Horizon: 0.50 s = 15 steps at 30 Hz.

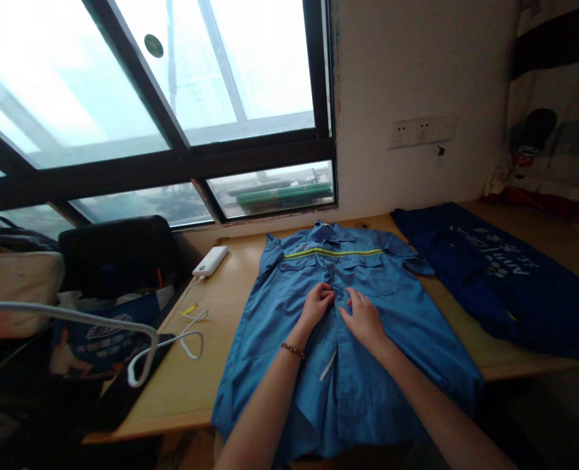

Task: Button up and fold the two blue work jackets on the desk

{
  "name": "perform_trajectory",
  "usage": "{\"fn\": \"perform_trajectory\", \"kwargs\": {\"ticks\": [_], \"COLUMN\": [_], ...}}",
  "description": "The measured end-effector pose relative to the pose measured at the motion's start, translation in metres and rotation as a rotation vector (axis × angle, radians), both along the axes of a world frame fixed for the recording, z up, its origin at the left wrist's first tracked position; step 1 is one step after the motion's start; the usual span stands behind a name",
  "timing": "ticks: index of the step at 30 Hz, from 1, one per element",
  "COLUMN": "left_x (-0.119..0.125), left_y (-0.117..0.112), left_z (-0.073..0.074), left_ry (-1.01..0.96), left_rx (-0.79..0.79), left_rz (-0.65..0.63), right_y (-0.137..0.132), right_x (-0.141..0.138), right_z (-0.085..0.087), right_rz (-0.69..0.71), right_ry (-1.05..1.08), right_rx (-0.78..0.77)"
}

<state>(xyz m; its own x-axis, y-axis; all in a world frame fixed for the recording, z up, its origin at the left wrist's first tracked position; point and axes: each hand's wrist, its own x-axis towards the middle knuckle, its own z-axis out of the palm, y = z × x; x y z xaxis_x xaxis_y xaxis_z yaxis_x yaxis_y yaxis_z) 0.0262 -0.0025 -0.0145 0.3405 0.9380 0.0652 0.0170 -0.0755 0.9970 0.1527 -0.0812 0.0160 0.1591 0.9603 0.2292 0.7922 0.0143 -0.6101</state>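
Note:
A blue short-sleeved work shirt (274, 326) lies front up on the wooden table, its collar toward the wall and a yellow-green stripe across the chest. At the middle of its front, my left hand (318, 305) has its fingertips closed on the front edge. My right hand (364, 318) rests just across the opening, thumb and fingers apart, touching or just over the cloth. Lower down, a narrow white strip (327, 367) shows beside the front opening. Any button at my fingertips is too small to make out.
A dark blue garment (489, 274) with white print lies on the table (240, 261) to the right. Left of the shirt are a white power bank (211, 261) and its white cable (191, 339). Bags (15, 287) stand beyond the table's left edge, below the window.

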Motion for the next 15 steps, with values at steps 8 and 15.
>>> {"fn": "perform_trajectory", "kwargs": {"ticks": [8,15], "left_x": [-0.009,-0.002], "left_y": [0.045,0.057], "left_z": [-0.004,0.007], "left_ry": [0.122,0.298], "left_rx": [0.256,0.279], "left_rz": [-0.137,-0.185], "right_y": [-0.031,0.023], "right_x": [-0.018,0.005], "right_z": [-0.037,-0.037], "right_rz": [0.205,0.153], "right_ry": [-0.123,0.015], "right_rx": [0.072,0.183]}}
